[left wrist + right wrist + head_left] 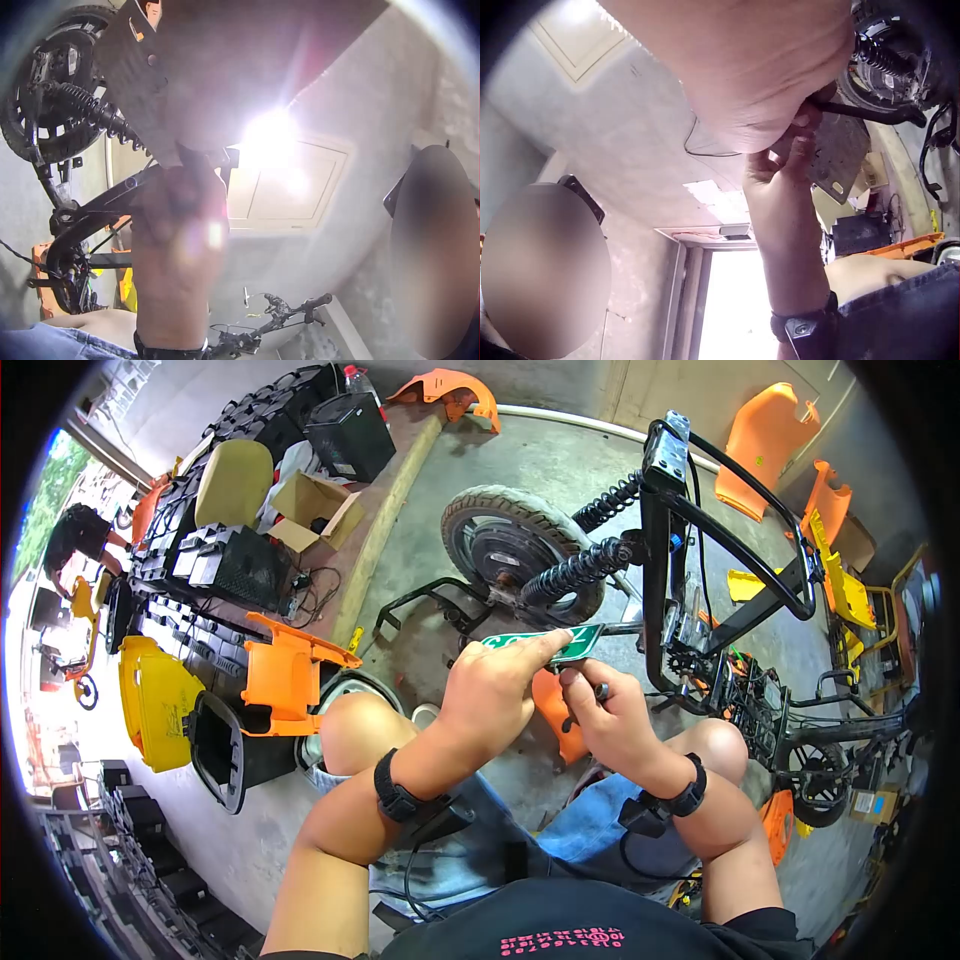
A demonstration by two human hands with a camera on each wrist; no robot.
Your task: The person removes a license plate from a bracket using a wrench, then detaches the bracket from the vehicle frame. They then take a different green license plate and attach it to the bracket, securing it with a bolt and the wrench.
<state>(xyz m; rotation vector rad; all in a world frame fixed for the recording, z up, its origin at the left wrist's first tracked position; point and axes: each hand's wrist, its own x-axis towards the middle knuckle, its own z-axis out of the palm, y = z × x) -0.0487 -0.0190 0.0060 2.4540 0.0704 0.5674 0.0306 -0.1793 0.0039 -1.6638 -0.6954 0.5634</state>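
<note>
A green number plate point(545, 644) with white characters is held up between my hands in the head view. My left hand point(497, 692) grips it, index finger laid along its face. Its bare grey back point(845, 154), with a slot near one corner, shows in the right wrist view. My right hand point(618, 722) is at the plate's lower edge, its fingers curled around a black bent-rod tool point(870, 114). The tool's round end point(602, 692) pokes out beside the right thumb. The fingertips of both hands nearly meet, and part of the tool is hidden behind them.
A black bike frame point(655, 540) with coil shocks and a rear wheel point(515, 545) stands just ahead. Orange panels point(285, 675) and a yellow panel point(155, 705) are at left, near black batteries point(235, 565) and a cardboard box point(315, 510). Another person point(80, 540) bends at far left.
</note>
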